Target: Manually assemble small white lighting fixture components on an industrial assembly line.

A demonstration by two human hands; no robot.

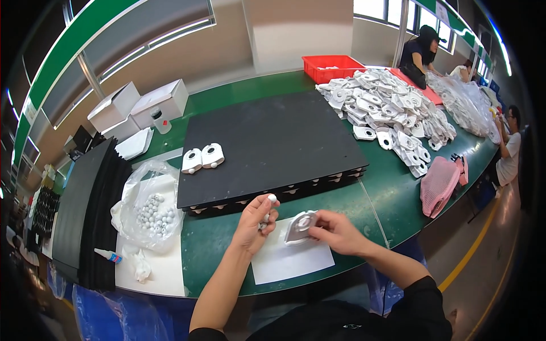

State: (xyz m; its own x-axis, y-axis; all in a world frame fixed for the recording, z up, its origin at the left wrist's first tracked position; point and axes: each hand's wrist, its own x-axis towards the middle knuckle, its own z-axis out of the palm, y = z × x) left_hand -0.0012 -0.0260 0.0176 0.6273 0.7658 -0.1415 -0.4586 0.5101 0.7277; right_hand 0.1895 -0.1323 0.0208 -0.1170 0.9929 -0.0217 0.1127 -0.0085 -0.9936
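Observation:
My left hand [252, 226] is closed. It pinches a small white ball [272, 198] between thumb and forefinger, and more balls show among its curled fingers. To its right, my right hand [336, 232] grips a white plastic housing [299, 229] by its edge, tilted up with a round ring facing me. Beneath the housing lies a sheet of white paper [293, 263]. Two similar housings, each with a dark round opening and a ball at its lower edge, rest on the black board [273, 142]: a left one [191, 161] and a right one [213, 155].
A large heap of white housings [387, 105] covers the table's right side, with a red bin [333, 68] behind. At left are a plastic bag of balls [153, 216], a glue bottle [108, 256] and black boards [85, 210]. A pink mesh bag [439, 184] lies right. Other people work beyond.

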